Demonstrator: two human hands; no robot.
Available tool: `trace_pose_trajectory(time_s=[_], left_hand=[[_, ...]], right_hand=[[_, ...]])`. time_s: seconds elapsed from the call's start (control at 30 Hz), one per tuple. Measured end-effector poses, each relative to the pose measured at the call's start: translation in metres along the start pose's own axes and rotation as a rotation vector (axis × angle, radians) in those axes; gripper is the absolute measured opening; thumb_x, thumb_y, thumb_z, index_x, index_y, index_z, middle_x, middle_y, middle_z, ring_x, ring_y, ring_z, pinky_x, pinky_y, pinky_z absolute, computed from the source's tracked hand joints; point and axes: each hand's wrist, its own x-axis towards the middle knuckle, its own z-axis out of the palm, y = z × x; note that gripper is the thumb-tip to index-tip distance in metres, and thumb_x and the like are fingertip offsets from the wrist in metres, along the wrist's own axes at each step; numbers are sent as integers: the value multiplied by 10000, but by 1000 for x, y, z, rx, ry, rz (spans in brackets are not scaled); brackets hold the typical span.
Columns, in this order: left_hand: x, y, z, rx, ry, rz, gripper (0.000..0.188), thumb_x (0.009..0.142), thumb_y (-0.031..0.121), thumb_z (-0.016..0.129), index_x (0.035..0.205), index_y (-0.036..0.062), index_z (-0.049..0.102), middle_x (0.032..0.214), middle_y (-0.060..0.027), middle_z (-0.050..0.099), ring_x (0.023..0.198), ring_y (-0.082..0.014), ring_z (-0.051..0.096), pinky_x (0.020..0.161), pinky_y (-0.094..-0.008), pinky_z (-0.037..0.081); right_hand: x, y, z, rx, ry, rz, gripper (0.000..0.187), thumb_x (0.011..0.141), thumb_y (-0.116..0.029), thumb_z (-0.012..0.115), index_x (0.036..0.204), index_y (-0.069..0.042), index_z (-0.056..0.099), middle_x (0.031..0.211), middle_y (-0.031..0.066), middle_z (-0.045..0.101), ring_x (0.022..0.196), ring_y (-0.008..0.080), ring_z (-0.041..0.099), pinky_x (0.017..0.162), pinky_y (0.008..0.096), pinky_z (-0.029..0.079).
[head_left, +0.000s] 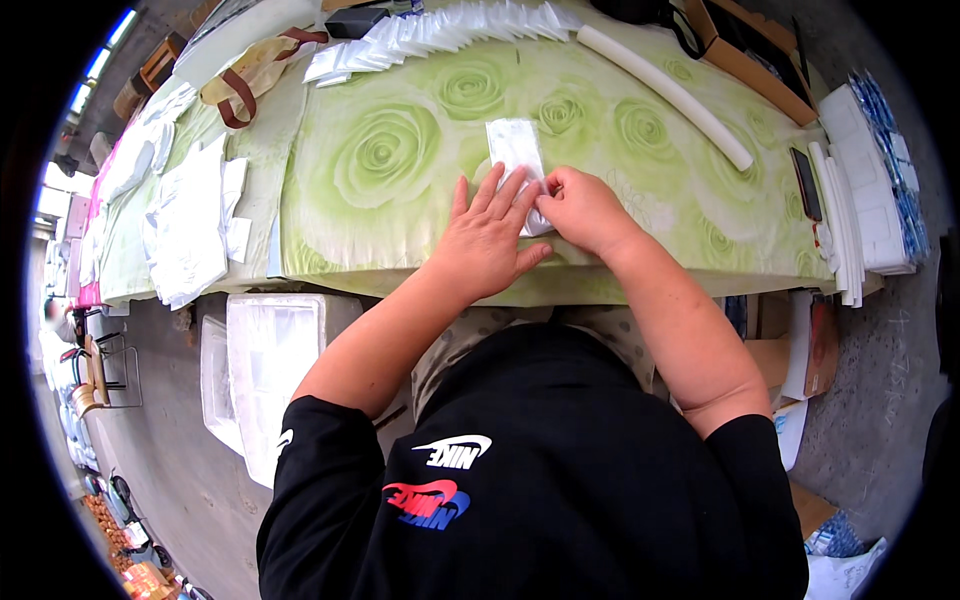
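Note:
A narrow white plastic packet (513,143) lies flat near the front edge of the table, its far end sticking out beyond my fingers. Across its left side my left hand (482,240) rests palm down, fingers stretched and a little spread, thumb pointing right. My right hand (585,212) is curled, with thumb and forefinger pinched at the packet's right edge. Part of the packet is hidden under both hands. A long row of similar overlapping packets (440,38) runs along the far side of the table.
A green rose-patterned cloth (385,150) covers the table. White sheets (190,225) and a brown-handled bag (250,85) lie left. A white roll (668,98), open carton (755,55), phone (805,185) and white tubes (845,225) lie right. Below stands a translucent bin (285,370).

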Motion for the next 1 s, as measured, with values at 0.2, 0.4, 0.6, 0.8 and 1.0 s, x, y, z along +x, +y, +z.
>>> trace_pose_trajectory(time_s=[0.2, 0.4, 0.6, 0.8, 1.0], left_hand=[[-10, 4, -5, -54, -84, -12, 792, 893, 540, 635, 1525, 132, 388, 1615, -157, 292, 1510, -344, 231, 1191, -631, 160], [-44, 12, -18, -116, -105, 88, 750, 744, 255, 805, 1437, 288, 521, 1580, -65, 372, 1462, -313, 327, 1174, -630, 223], [-40, 11, -16, -120, -49, 38, 653, 743, 133, 761, 1365, 214, 579, 1518, -21, 463, 1408, -273, 404, 1165, -559, 275], [-29, 5, -11, -287, 128, -60, 447, 770, 100, 723, 1212, 153, 680, 1322, 15, 648, 1253, -240, 550, 1088, -426, 359], [-14, -6, -8, -382, 111, -192, 196, 849, 187, 719, 1031, 120, 744, 1225, -18, 690, 1084, -274, 624, 957, -414, 448]], right_hand=[[-31, 0, 1, 106, -26, 7, 457, 860, -180, 672, 1268, -29, 532, 867, 112, 691, 830, 286, 681, 771, 395, 531], [-97, 12, 5, 308, -34, -136, 391, 835, -69, 670, 1208, -44, 557, 921, 95, 669, 857, 279, 634, 811, 404, 510], [-74, 27, 4, -101, 252, -822, 395, 787, -37, 664, 1175, -99, 628, 1121, 80, 666, 1048, 343, 572, 929, 438, 466], [-59, 51, -2, -122, 191, -744, 416, 761, -47, 667, 1168, -127, 651, 1188, 60, 670, 1059, 338, 568, 952, 433, 444], [-49, 41, 2, -161, 261, -668, 193, 777, -162, 727, 947, -85, 676, 1029, 71, 652, 981, 337, 570, 879, 448, 453]])
